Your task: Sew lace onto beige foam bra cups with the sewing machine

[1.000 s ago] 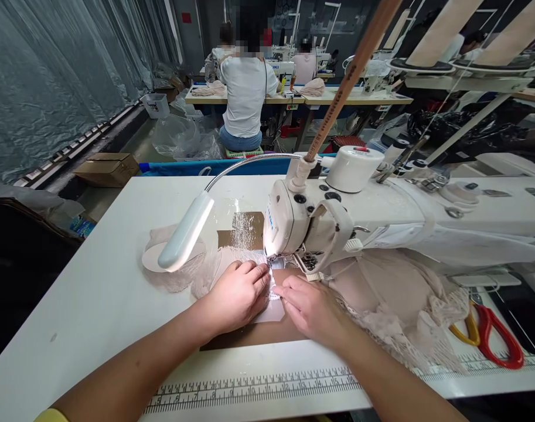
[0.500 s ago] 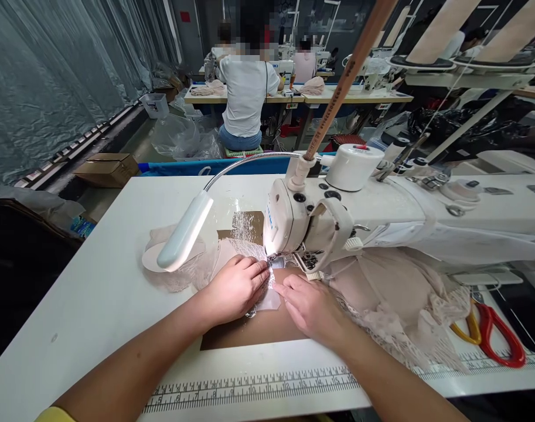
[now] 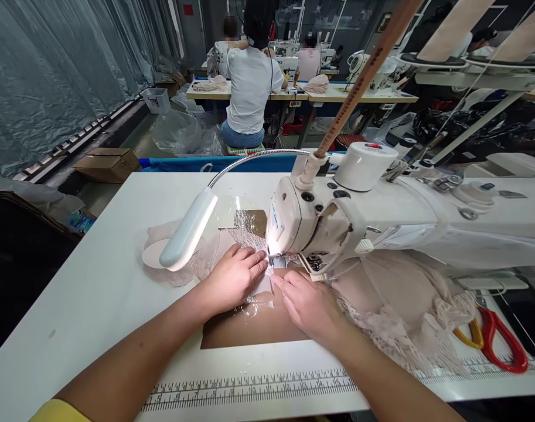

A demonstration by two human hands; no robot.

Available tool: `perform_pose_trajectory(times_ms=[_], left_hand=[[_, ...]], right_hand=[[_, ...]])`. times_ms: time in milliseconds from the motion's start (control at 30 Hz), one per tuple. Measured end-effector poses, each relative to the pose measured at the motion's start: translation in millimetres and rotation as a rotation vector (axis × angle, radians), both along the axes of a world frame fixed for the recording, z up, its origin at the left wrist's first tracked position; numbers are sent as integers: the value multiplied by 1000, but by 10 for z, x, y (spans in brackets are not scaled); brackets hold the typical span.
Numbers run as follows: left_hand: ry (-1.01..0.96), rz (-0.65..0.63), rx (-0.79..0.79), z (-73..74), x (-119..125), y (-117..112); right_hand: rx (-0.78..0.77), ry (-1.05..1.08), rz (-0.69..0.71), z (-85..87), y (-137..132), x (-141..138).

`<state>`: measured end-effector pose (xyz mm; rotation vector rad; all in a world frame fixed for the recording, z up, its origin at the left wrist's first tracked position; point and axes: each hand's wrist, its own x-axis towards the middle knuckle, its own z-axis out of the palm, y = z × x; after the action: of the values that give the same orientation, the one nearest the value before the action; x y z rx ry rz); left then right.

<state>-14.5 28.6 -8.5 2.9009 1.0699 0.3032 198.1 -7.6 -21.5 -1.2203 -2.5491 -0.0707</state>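
My left hand [image 3: 237,276] lies palm down on pale pink lace fabric [image 3: 246,239], fingers flat and close together, just left of the needle area. My right hand [image 3: 310,303] rests on the brown plate [image 3: 258,328], its index finger stretched to the fabric's right edge; its other fingers are bent and partly hidden. Both hands are in front of the white sewing machine [image 3: 289,214], whose lit presser foot [image 3: 271,259] is close to the left fingertips. The fabric under my left palm is hidden.
A lamp [image 3: 188,228] on a bent metal neck hangs over the left side. More pale fabric [image 3: 390,287] is heaped right of the machine, beside red-and-yellow-handled scissors [image 3: 498,340]. A printed ruler [image 3: 249,390] runs along the table's front. A person [image 3: 251,88] sits ahead.
The pale fabric between my hands has moved toward the needle, and less of its near end shows. My hands stay nearly in place. The view has shifted slightly.
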Motion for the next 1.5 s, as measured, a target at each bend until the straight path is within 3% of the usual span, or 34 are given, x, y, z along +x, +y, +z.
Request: perform_pose_trajectory(times_ms=[167, 433, 667, 967, 1100, 1267, 1400, 1500], left_hand=[[5, 3, 64, -4, -26, 33], [-56, -108, 101, -14, -42, 33], [-104, -99, 29, -7, -69, 65], [-128, -29, -50, -112, -108, 122], [-167, 1, -24, -127, -137, 108], [-199, 53, -7, -90, -170, 65], [-280, 122, -19, -104, -174, 47], [-357, 198, -36, -125, -191, 70]], right_hand=[[24, -41, -41, -39, 4, -24], [11, -43, -23, -13, 5, -14], [-62, -33, -31, 4, 2, -13], [-159, -18, -47, -9, 19, 1], [-285, 85, -57, 103, 24, 44], [-369, 197, -70, 410, -25, 185], [-353, 16, -69, 612, -200, 340], [-336, -186, -110, 542, -397, 464]])
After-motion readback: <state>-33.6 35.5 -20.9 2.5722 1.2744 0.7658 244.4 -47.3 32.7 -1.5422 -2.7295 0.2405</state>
